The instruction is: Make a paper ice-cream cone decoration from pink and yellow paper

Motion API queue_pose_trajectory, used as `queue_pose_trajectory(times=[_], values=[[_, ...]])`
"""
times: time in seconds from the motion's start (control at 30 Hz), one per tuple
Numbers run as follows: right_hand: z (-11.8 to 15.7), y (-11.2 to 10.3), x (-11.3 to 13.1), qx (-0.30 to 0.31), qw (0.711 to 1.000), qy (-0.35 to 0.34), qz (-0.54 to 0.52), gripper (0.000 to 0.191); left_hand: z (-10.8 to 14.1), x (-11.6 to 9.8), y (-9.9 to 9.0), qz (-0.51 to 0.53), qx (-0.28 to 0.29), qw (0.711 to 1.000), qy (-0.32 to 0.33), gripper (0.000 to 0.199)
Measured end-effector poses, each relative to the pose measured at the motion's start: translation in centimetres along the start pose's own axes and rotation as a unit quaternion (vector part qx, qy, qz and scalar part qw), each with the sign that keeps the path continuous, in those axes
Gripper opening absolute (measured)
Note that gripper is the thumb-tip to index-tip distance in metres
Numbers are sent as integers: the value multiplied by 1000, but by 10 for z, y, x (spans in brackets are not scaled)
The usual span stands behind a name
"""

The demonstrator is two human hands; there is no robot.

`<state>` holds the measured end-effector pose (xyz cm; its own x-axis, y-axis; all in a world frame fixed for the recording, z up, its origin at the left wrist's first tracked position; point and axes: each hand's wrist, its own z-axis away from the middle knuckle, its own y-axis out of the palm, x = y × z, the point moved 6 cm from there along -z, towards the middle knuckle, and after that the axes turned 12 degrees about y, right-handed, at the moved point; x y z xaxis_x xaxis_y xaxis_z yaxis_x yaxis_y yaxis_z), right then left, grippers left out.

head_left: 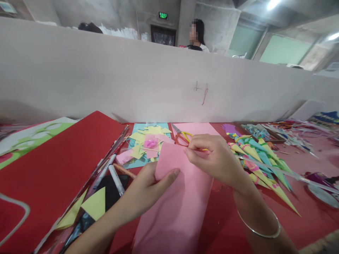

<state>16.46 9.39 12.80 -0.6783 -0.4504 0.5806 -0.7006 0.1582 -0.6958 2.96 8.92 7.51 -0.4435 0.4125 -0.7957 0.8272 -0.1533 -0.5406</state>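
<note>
A long sheet of pink paper (177, 201) rises toward me, its far end lifted off the table. My left hand (153, 183) grips it from the left side, thumb flat on top and fingers hidden underneath. At the far right corner, my right hand (212, 155) is closed in a pinch on the paper's edge. Its other fingers are curled, and a bracelet (265, 234) circles the wrist. Just beyond the right fingertips lie scissors (182, 137) with orange and yellow handles. Yellow and pink paper scraps (137, 137) are piled beyond my left hand on a light blue sheet (132, 164).
Rolled paper cones (265, 158) in yellow and blue lie to the right, near a tray of bits (254, 132). A large red board (66, 151) and a white marker (116, 180) are on the left. A pale partition (132, 81) stands behind; beyond it is a person (200, 33).
</note>
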Motion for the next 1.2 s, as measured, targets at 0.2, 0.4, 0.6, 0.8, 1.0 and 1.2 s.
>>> queue_pose_trajectory(times=[0.2,0.4,0.6,0.8,1.0,1.2], values=[[2,-1,2,3,1000,-17,5,28,-2,-12,1,44,54,997,20,35],[2,1,2,15,1000,-27,5,28,0,-9,1,4,65,998,21,34],[3,-1,4,7,1000,-29,-7,27,0,-10,2,19,71,997,36,33],[3,-3,4,-3,999,-32,-28,26,-2,-18,5,72,91,992,54,32],[3,-3,4,-12,999,-33,-14,27,-1,-12,4,46,78,995,30,32],[3,-1,4,-14,999,-33,-6,26,-1,-12,4,31,82,995,46,31]])
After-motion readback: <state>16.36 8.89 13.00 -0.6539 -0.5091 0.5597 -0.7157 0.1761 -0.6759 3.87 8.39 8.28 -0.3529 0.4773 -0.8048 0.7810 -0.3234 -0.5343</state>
